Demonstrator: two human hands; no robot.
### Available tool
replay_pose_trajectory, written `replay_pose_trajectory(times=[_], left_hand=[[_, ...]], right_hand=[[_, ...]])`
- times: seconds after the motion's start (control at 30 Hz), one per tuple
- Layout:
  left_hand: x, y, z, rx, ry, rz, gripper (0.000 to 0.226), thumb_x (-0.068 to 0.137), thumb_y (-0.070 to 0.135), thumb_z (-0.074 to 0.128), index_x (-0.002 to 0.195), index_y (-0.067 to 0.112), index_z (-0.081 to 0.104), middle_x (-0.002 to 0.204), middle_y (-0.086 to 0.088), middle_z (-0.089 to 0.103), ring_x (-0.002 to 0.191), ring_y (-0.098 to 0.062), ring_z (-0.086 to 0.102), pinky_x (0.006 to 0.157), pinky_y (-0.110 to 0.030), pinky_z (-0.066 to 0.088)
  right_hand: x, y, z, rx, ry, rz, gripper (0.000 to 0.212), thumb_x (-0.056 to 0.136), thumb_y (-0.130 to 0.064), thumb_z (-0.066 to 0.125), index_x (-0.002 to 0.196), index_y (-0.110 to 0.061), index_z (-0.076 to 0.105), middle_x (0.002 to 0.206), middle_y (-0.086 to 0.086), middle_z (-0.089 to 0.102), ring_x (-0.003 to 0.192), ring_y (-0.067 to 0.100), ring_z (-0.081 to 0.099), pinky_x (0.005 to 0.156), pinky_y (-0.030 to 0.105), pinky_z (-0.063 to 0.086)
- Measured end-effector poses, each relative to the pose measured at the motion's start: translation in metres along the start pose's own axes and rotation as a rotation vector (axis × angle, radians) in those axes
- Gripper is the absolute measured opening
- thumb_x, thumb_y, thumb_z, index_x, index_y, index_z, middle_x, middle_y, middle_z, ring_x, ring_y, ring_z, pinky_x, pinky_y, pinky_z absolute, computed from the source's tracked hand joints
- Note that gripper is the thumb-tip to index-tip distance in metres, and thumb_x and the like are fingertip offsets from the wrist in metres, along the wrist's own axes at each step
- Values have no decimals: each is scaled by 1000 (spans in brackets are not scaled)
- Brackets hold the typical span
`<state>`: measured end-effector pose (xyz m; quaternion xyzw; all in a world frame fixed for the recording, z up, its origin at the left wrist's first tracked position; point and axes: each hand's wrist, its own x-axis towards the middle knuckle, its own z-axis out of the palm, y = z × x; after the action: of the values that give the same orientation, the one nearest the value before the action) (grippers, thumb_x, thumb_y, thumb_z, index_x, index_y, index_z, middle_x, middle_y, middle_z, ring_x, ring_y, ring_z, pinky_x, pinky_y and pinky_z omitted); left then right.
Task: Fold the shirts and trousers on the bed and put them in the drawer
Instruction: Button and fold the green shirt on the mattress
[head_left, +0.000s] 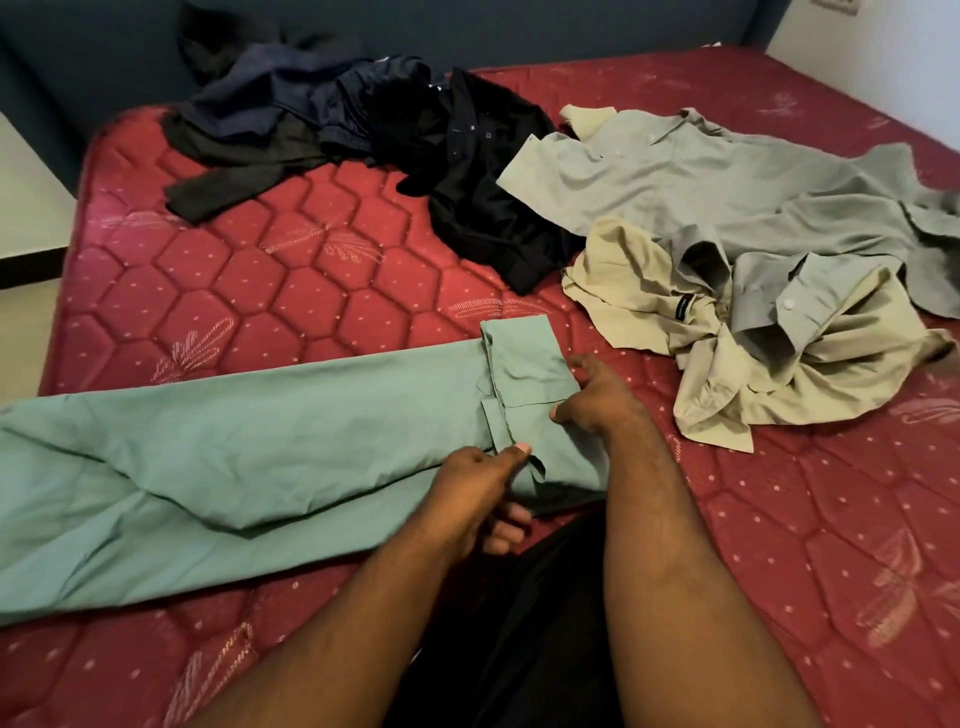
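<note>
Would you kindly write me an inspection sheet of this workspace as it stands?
Surface: red quilted mattress, bare of sheets.
Job's things: teal-green cotton garment laid flat; grey-green shirt; crumpled beige shirt; black shirt; dark navy clothes pile.
Clutter: nothing seen.
Grippers: left hand pinches the teal garment's edge; right hand grips its folded end.
Cables: nothing seen.
Surroundings: dark blue headboard; no drawer in view.

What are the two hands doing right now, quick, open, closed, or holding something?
Left hand: closed, pinching the green trousers at the waistband.
Right hand: closed, gripping the same waistband at its far edge.
</note>
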<state>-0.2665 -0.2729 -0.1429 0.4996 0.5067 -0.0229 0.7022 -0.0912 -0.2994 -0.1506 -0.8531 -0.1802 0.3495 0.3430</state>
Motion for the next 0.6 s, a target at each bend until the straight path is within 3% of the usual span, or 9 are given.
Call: replay_pose_trajectory(times=[0.07,0.17,0.23,0.3,0.4,0.5,0.53,0.6], left_hand=[[5,4,6,-218,101,98,19,91,17,66,97,9,51,73,-15,62,43,-21,57,37,-25,47],[14,5,4,-202,207,340,24,80,-10,70,82,10,58,70,-9,60,57,-17,60,51,-24,54],[20,-7,2,-53,257,435,30,73,-12,73,79,15,61,75,-3,62,67,-11,59,63,-17,51],[20,-25,2,-42,251,419,38,69,-13,75,86,18,61,82,-5,67,73,-15,63,68,-23,54],[23,-41,5,-156,212,430,59,70,-15,73,109,24,53,89,-10,68,70,-16,68,63,-31,56],[21,-32,4,-153,145,483,89,73,-21,65,130,42,38,80,0,65,59,-4,62,57,-21,50],[21,-27,4,-141,126,485,88,75,-22,60,130,44,40,83,4,66,59,-1,61,56,-17,48],[22,-15,2,-161,91,407,61,80,-13,56,125,29,58,100,2,70,71,-4,64,64,-16,52]], right_hand=[[-2,0,1,27,-10,21,84,71,9,76,142,-22,44,123,12,61,107,29,61,92,37,52],[0,4,1,72,-14,33,81,67,8,79,136,-20,49,119,13,63,105,30,63,93,45,53],[1,5,1,84,-33,41,83,65,7,81,137,-20,49,118,13,63,103,31,64,93,46,53],[-2,3,0,93,-49,55,88,64,7,82,139,-21,46,122,12,61,106,31,62,95,46,52],[-7,4,-2,113,-52,82,87,67,5,82,142,-18,44,125,9,60,106,29,59,93,43,51],[-10,1,-7,232,-51,153,53,78,-14,79,125,-10,56,101,8,66,78,21,60,61,29,48],[-10,0,-9,246,-34,166,36,83,-21,75,113,-9,60,89,6,64,70,18,57,54,26,42],[-7,-1,-9,240,15,164,17,88,-22,69,91,-9,59,77,8,60,61,17,53,50,24,36]])
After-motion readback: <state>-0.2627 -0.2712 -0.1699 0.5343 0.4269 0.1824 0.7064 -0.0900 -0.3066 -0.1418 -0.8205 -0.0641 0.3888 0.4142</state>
